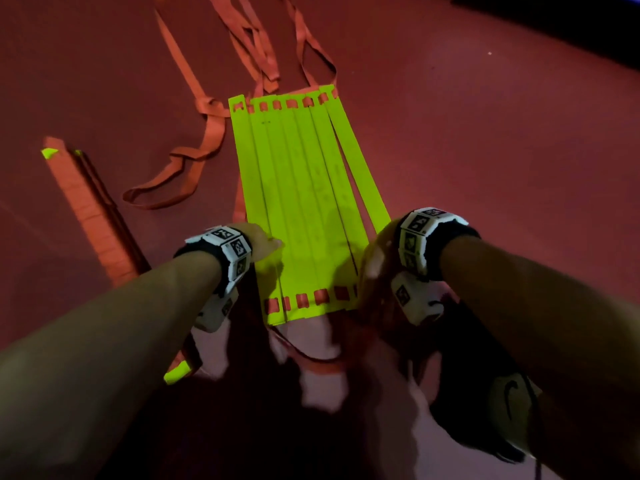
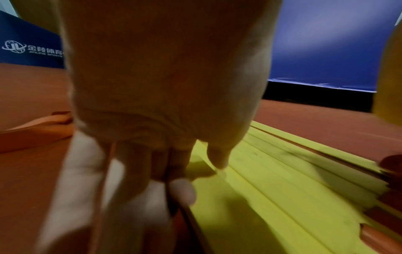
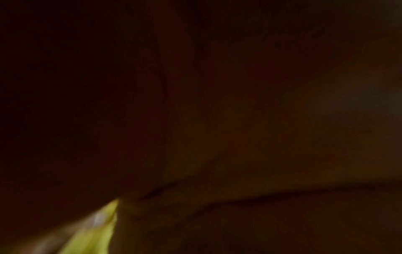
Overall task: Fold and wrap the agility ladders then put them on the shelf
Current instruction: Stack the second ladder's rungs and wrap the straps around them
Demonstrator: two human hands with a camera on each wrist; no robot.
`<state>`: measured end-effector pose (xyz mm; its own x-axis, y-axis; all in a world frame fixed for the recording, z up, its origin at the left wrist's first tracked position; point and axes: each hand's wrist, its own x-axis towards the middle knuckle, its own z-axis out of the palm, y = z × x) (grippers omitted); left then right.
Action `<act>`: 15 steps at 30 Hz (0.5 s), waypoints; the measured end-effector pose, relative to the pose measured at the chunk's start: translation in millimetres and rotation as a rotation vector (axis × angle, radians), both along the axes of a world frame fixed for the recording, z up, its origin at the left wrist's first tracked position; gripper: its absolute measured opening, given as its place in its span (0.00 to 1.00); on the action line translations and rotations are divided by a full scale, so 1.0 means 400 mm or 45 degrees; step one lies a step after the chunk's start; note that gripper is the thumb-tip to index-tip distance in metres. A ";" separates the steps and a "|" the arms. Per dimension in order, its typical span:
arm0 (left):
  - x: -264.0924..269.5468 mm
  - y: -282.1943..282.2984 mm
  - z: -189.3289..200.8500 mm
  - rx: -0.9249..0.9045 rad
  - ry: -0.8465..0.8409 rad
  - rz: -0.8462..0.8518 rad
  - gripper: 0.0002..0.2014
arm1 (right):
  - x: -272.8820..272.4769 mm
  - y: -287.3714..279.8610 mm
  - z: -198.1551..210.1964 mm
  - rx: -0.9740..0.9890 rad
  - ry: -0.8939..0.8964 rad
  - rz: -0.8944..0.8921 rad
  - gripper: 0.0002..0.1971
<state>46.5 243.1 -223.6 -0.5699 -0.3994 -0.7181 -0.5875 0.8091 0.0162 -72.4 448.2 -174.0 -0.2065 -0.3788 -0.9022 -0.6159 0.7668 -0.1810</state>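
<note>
While one wrapped ladder (image 1: 86, 209) lies at left, my left hand (image 1: 261, 242) and right hand (image 1: 375, 258) press yellow rungs (image 1: 304, 188) together; finger state unclear, straps (image 1: 194, 157) loose, shelving pending.

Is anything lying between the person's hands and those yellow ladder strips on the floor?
Nothing visible. The left hand sits at the left edge of the yellow rungs and the right hand at their right edge. No shelf is in view.
</note>
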 end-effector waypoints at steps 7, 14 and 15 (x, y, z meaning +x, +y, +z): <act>0.005 -0.014 -0.010 -0.151 0.125 0.063 0.35 | -0.070 -0.059 -0.068 -0.463 0.306 -0.464 0.13; -0.025 -0.019 -0.042 -0.059 0.537 0.456 0.43 | -0.120 -0.112 -0.147 -0.252 0.735 -0.499 0.31; -0.031 -0.025 -0.044 -0.042 0.598 0.509 0.42 | -0.123 -0.117 -0.158 -0.252 0.764 -0.554 0.33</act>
